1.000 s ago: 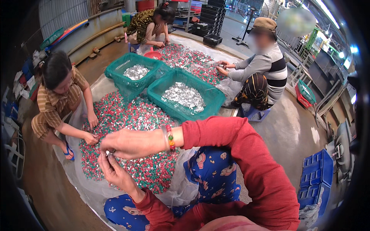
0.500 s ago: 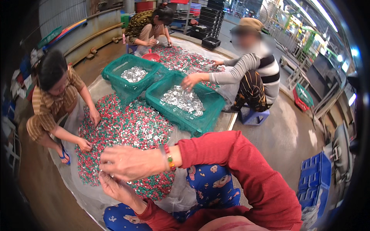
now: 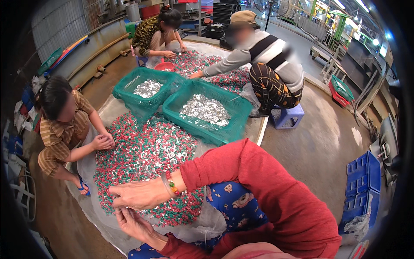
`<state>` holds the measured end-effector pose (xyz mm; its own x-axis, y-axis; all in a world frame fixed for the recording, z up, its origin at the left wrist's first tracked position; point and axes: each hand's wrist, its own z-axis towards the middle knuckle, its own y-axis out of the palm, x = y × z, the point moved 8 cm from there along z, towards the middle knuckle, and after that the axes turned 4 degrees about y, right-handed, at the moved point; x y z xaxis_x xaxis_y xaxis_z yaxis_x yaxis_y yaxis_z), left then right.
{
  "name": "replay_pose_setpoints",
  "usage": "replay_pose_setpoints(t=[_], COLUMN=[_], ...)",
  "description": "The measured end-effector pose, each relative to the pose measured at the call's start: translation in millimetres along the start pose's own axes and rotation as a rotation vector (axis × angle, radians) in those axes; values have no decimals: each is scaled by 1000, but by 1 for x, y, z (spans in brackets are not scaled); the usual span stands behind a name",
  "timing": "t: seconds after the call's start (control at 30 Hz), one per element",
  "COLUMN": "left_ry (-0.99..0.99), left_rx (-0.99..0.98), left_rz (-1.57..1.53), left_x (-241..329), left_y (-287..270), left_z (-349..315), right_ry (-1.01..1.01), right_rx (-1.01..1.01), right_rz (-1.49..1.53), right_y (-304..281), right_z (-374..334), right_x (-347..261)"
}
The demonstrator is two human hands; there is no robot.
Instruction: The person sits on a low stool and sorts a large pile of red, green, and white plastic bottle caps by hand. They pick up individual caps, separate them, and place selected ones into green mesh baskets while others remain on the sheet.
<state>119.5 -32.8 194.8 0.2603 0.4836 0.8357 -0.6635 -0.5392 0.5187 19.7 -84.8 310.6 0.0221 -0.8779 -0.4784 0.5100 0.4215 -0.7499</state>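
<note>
My right hand (image 3: 142, 194) is above my left hand (image 3: 134, 225), with the fingertips of both brought close together over the near side of the pile (image 3: 144, 138). Whether a piece is pinched between them I cannot tell; my fingers hide it. The small red and green pieces, with silvery ones mixed through, lie spread on the plastic sheet (image 3: 211, 224) in front of my knees.

If something is in my fingertips, it could slip, since the pieces are so small, and one dropped here would be hard to pick out among so many like it. My right hand also covers part of the pile, so I could overlook a silvery piece beneath it. The bracelets (image 3: 171, 186) on my right wrist hang close over the pieces and might catch one.

My right sleeve (image 3: 241, 162) bends near the corner of the larger green basket (image 3: 238, 121), which holds loose silvery pieces (image 3: 205, 110); a careless elbow could jog it and tip some out. The sheet bunches by my legs, so shifting a knee might drag it and scatter the pile's edge.
</note>
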Motion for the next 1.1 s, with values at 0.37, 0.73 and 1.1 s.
replay_pose_setpoints(t=[0.37,0.73,1.1], left_ry=[27,-22,-113], left_rx=[-123,-109,-146], left_rz=[-69,-153,-63], left_x=[-9,-11,-15], left_y=[43,42,39], left_z=[-10,-22,-21], right_ry=[243,641,353], right_rx=[92,-130,-40], right_rz=[254,824,281], right_y=[-21,9,-17], right_z=[-15,-37,-21], right_x=[24,45,33])
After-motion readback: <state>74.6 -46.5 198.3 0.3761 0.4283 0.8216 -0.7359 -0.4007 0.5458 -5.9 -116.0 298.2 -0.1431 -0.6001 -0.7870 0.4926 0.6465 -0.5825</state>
